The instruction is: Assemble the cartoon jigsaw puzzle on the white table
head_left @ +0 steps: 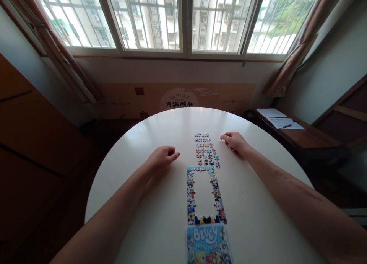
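Note:
My left hand (164, 156) rests on the table with fingers curled in and thumb pointing right; nothing shows in it. On the other side, my right hand (233, 140) is closed too, its index fingertip pointing left, and no piece is visible in it. Between the hands lie loose jigsaw pieces (204, 145) in several rows, touched by neither hand. Nearer to me is the joined puzzle border (190, 197), a rectangular frame with a bare middle. Below it lies a blue picture sheet (208, 243) with "BLUEY" lettering and cartoon figures.
All of this lies on a round white table (120, 172). Behind it, a printed carton panel (123, 97) stands under the barred window (155, 19). To the right, papers (283, 123) and a pen lie on a dark wooden bench (312, 136).

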{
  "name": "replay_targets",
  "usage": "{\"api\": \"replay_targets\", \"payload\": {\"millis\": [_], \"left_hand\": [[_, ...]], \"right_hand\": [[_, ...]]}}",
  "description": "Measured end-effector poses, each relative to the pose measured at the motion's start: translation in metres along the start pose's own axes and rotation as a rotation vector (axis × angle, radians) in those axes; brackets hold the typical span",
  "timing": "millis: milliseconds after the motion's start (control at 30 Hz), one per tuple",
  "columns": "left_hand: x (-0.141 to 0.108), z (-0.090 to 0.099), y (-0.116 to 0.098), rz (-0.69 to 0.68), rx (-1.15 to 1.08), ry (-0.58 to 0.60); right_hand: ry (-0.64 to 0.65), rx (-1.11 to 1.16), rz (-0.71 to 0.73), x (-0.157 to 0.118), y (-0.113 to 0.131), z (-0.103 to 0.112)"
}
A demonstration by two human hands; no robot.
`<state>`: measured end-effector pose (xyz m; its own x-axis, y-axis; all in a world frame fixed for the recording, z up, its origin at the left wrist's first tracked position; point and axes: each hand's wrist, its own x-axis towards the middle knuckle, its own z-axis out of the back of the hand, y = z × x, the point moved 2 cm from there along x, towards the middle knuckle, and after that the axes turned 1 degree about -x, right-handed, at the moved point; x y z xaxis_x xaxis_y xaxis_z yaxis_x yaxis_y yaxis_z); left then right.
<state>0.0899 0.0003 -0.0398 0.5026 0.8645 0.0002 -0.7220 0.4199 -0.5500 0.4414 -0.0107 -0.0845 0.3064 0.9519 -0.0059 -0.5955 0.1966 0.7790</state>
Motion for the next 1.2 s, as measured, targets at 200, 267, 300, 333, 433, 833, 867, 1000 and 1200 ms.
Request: {"api": "replay_targets", "payload": {"millis": [200,267,300,333,433,833,867,1000,1200], "left_hand": [[-0.001,0.001,-0.003,0.030,0.039,0.043],[-0.001,0.001,-0.003,0.034,0.045,0.060],[-0.001,0.001,-0.004,0.037,0.042,0.065],[-0.001,0.001,-0.004,0.040,0.037,0.068],[-0.001,0.001,-0.004,0.046,0.022,0.073],[-0.003,0.002,-0.006,0.067,0.011,0.094],[-0.003,0.002,-0.006,0.066,0.012,0.095],[-0.003,0.002,-0.006,0.055,0.011,0.098],[-0.002,0.002,-0.006,0.043,0.010,0.093]], "right_hand": [[-0.111,-0.008,0.175,0.002,0.010,-0.002],[-0.145,-0.026,0.281,-0.001,0.014,-0.005],[-0.149,-0.040,0.337,-0.003,0.016,-0.006],[-0.145,-0.058,0.390,-0.004,0.018,-0.008],[-0.119,-0.123,0.513,-0.008,0.021,-0.010],[-0.095,-0.317,0.638,-0.011,0.021,-0.013],[-0.100,-0.315,0.640,-0.010,0.021,-0.014],[-0.105,-0.296,0.661,-0.007,0.018,-0.015],[-0.100,-0.271,0.690,-0.006,0.017,-0.015]]}}
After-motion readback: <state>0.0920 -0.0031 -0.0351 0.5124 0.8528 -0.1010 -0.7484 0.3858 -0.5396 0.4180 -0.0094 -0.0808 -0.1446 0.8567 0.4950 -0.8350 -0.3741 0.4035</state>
